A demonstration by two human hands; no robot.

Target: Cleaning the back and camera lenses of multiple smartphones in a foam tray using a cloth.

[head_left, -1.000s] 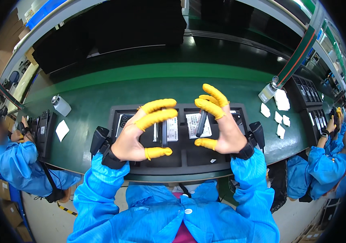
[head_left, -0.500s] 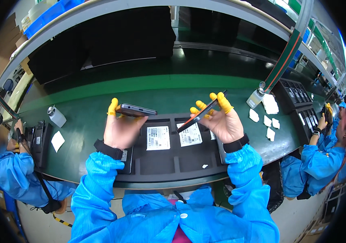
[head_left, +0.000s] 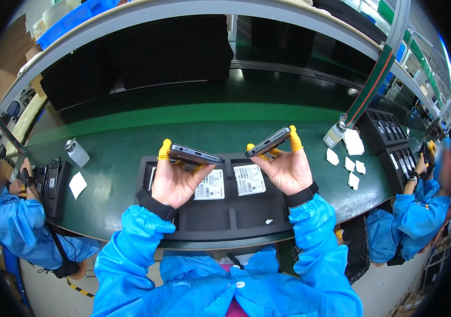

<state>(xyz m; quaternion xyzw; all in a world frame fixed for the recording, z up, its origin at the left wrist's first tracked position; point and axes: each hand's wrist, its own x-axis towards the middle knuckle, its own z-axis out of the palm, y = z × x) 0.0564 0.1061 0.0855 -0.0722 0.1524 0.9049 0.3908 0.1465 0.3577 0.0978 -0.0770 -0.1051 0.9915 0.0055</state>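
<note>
My left hand (head_left: 173, 182), with yellow finger cots on its fingertips, grips a dark smartphone (head_left: 196, 155) by its sides. The edge with the ports faces me and tips down toward the right. In my right hand (head_left: 292, 170) is a second smartphone (head_left: 268, 143), also with its port edge toward me and slanting up to the right. Both phones are held above a black compartment tray (head_left: 207, 219), apart from each other. Under them, white printed labels (head_left: 249, 180) lie in the tray's compartments. The phones' broad faces are mostly hidden from this angle.
Clear bottles (head_left: 76, 153) stand at left and right on the green table (head_left: 109, 174). White wipes (head_left: 353, 142) lie at the right, with another wipe (head_left: 77, 185) at left. Co-workers sit on both sides by black trays (head_left: 386, 127). A shelf frame (head_left: 156, 13) spans overhead.
My right hand has turned its phone so the port edge now faces me, where it stood steeply tilted before. My left hand has shifted right and slightly down with its phone.
</note>
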